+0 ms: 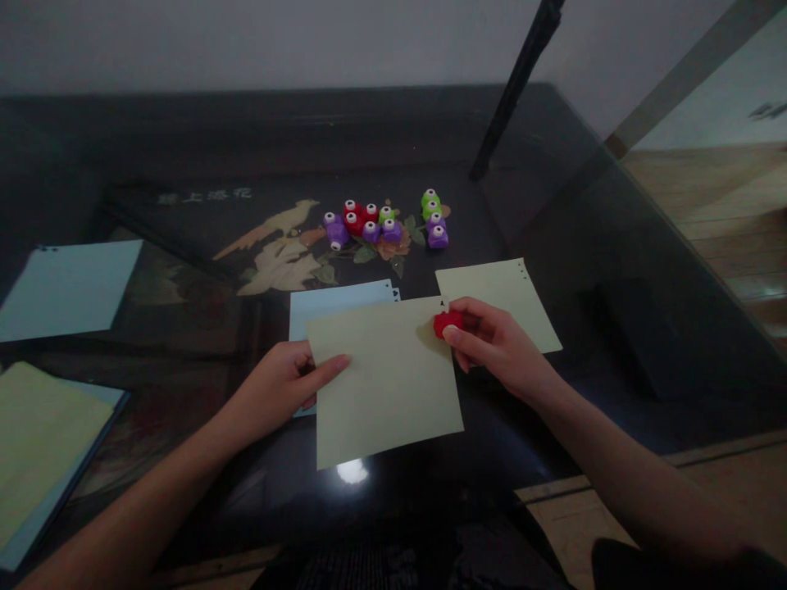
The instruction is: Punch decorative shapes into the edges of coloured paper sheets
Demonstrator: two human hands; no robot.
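The right hand (498,344) pinches one small red paper punch (447,322) between thumb and fingers, clamped on the upper right corner of a pale yellow sheet (384,381) that lies near the middle of the dark glass tabletop (184,147). The left hand (286,385) grips that same sheet at its left edge, thumb on top and fingers curled underneath. A light blue sheet (335,303) peeks out from under it at 11 o'clock, and a second pale yellow sheet (510,299) lies at 2 o'clock, partly behind the right hand. Farther out at 12 o'clock sits a cluster of ten more punches (384,221) (four purple, three red, three green, as far as the dim light allows), each with a white button on top. At 9 o'clock, well apart, lies another light blue sheet (67,287), and at 8 o'clock a stack (43,442) with yellow paper over blue. A dark tripod leg (513,90) slants up at 1 o'clock.
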